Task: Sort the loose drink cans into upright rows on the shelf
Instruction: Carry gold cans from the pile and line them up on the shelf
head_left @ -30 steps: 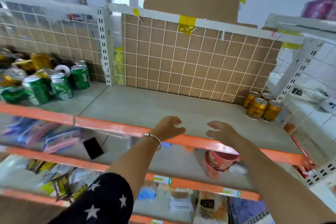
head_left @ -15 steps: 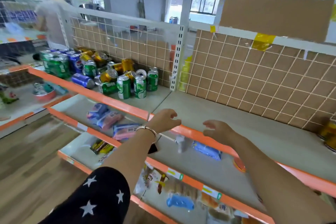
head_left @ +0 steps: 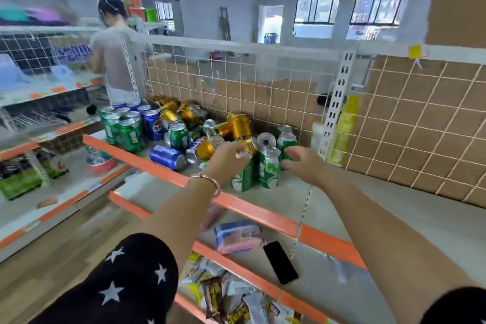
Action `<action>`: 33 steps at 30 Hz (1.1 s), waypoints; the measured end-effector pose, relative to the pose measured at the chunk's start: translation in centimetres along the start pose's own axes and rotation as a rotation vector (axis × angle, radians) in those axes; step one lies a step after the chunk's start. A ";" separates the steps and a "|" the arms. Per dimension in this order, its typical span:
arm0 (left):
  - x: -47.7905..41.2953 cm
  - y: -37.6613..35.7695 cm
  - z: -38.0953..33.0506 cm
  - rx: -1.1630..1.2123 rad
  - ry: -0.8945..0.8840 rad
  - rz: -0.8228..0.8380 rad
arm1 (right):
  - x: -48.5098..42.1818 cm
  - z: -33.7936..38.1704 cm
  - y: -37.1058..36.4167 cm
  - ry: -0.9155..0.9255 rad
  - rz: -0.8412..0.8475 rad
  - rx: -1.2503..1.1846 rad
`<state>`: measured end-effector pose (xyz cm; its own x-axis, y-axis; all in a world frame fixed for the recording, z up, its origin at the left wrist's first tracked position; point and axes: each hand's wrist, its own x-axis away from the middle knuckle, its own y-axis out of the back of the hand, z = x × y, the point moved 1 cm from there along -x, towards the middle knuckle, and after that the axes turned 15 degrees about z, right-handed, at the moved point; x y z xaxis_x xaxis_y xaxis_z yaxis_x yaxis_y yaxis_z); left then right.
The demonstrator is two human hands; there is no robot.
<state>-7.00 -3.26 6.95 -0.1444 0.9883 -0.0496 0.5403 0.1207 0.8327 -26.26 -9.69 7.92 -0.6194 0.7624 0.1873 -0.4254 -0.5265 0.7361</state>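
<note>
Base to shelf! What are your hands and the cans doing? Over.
Left hand over a standing green can, grip unclear. Right hand beside the next green can, grip unclear. Tipped gold cans heaped right behind.

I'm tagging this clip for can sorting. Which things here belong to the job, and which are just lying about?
Job: tumbled gold, green and blue drink cans; two upright green cans; grey orange-edged shelf; left hand; right hand.
Lying about: flat black phone; pink-and-blue packet; snack wrappers below.

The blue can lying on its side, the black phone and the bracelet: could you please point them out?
blue can point(head_left: 168, 157), head view, middle of its side wall.
black phone point(head_left: 280, 262), head view, centre of its screen.
bracelet point(head_left: 215, 181), head view, band's outer curve at the wrist.
</note>
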 end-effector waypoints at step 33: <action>-13.6 3.1 15.2 -0.308 0.146 0.302 | -20.2 9.9 -1.1 -0.026 0.483 0.713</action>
<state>9.22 -14.87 1.81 -0.1460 0.9487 0.2806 0.3074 -0.2261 0.9243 -6.73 -20.76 9.78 -0.6068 0.5286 0.5936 0.4023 -0.4398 0.8029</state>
